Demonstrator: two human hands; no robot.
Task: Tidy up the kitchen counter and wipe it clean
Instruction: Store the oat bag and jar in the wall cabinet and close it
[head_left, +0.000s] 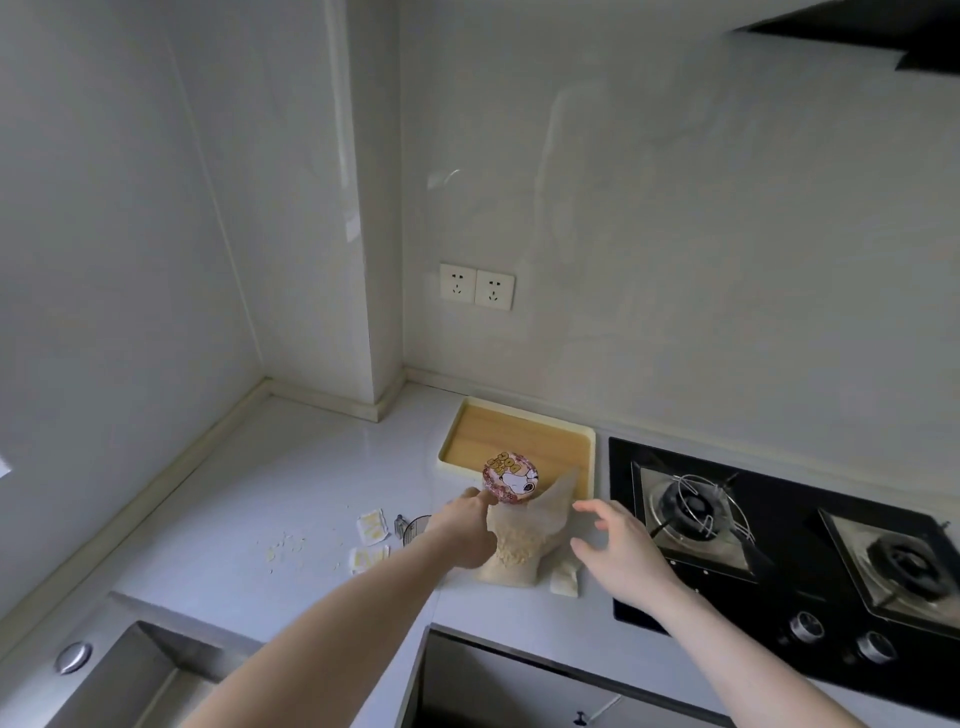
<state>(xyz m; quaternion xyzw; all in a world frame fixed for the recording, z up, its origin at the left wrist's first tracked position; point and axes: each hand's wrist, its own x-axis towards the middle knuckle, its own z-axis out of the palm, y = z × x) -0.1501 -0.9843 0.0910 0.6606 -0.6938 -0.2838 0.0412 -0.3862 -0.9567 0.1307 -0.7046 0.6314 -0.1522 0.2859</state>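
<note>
White glossy stone counter (291, 467) strewn with crumbs (285, 545); left hand (467, 530) pinches a round cartoon-printed tub (511, 476), right hand (618, 545) hovers with fingers spread, holding nothing.

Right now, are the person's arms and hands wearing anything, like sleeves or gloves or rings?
No. Both arms are bare as far up as the picture shows, with no sleeves in view. The left hand and the right hand wear no gloves. No watch, bracelet or ring shows on the wrists or fingers that can be seen, though the left hand's fingers are partly hidden.
</note>
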